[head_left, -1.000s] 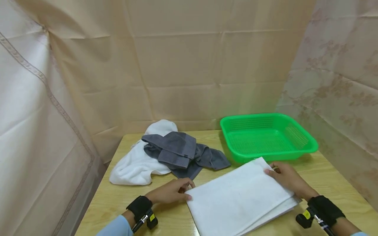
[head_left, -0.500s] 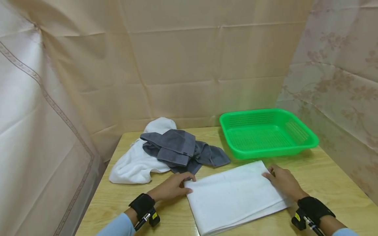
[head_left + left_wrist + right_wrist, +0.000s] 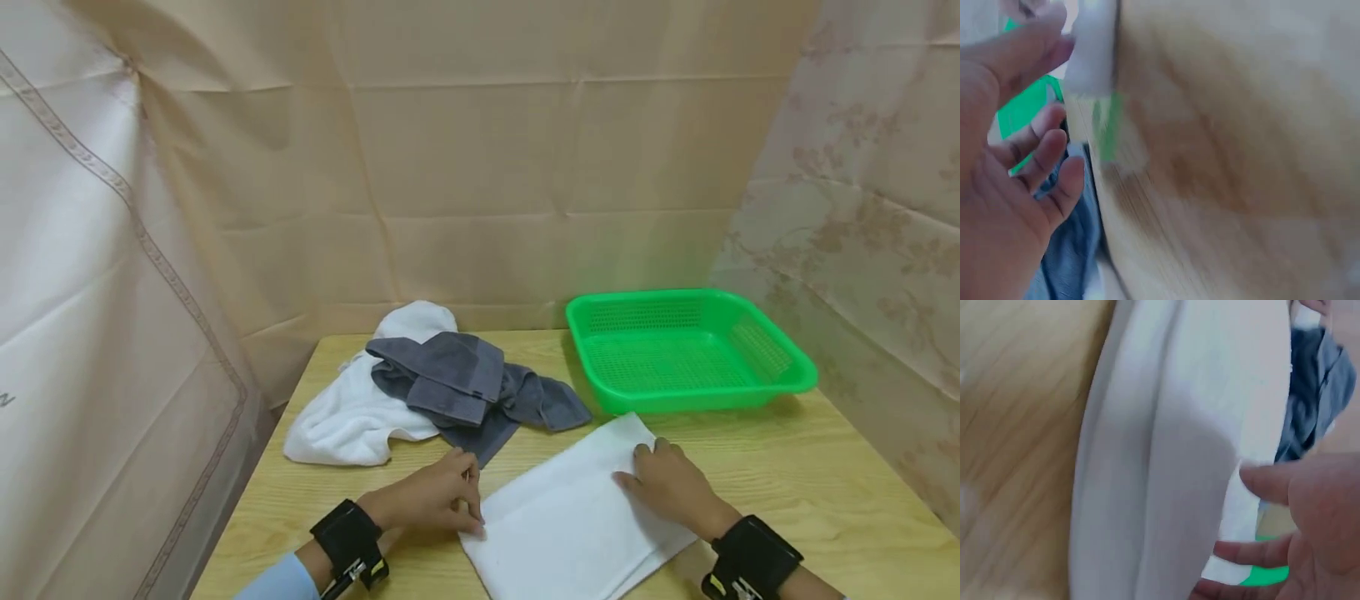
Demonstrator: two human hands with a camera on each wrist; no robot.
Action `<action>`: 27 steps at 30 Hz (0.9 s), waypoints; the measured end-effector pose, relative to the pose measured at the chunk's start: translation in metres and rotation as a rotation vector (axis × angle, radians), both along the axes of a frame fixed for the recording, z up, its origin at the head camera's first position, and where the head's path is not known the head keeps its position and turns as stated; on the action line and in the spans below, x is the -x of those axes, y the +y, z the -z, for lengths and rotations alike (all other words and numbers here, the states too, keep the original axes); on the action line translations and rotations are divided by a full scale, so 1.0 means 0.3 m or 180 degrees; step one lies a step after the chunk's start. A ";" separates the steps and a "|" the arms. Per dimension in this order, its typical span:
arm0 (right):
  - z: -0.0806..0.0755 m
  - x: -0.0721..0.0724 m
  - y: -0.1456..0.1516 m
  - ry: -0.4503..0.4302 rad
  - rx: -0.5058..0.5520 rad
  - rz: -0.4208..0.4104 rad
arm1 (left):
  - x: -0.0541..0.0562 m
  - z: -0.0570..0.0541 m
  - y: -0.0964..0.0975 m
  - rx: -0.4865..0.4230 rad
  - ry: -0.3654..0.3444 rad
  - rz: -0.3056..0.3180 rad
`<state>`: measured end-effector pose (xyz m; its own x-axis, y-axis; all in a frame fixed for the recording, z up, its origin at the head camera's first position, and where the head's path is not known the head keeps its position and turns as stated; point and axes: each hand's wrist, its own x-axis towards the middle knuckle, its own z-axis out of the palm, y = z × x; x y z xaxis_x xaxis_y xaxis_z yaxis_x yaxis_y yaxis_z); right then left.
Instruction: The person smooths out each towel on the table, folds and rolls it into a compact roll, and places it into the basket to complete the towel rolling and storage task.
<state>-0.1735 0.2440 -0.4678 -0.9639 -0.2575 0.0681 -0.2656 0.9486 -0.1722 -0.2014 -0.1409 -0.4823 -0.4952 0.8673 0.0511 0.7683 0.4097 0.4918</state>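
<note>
A folded white towel [image 3: 570,517] lies at the front middle of the table, layered along its near right edge. My left hand [image 3: 431,496] pinches its left corner between thumb and fingers. In the left wrist view the thumb and forefinger meet at the towel's edge [image 3: 1091,62], while the other fingers hang loosely bent. My right hand [image 3: 671,487] grips the right side, thumb on top and fingers at the far edge. The right wrist view shows the towel's stacked folds [image 3: 1166,444] beside that thumb; some fingertips are hidden by the cloth.
Behind the left hand, a crumpled dark grey towel [image 3: 457,383] lies over a rumpled white cloth [image 3: 337,425]. A green perforated plastic basket [image 3: 697,400] stands at the back right of the wooden table [image 3: 810,492]. Fabric curtains [image 3: 480,167] hang behind and on both sides.
The right hand has moved left with its side of the white towel, and the towel's left corner is nearer the person. Both hands stay on it; the grey towel and basket stay put.
</note>
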 end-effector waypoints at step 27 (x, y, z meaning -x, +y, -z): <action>0.030 0.337 -0.380 -0.0731 -0.0270 -0.0858 | -0.004 0.027 0.204 0.0583 0.1579 -0.0131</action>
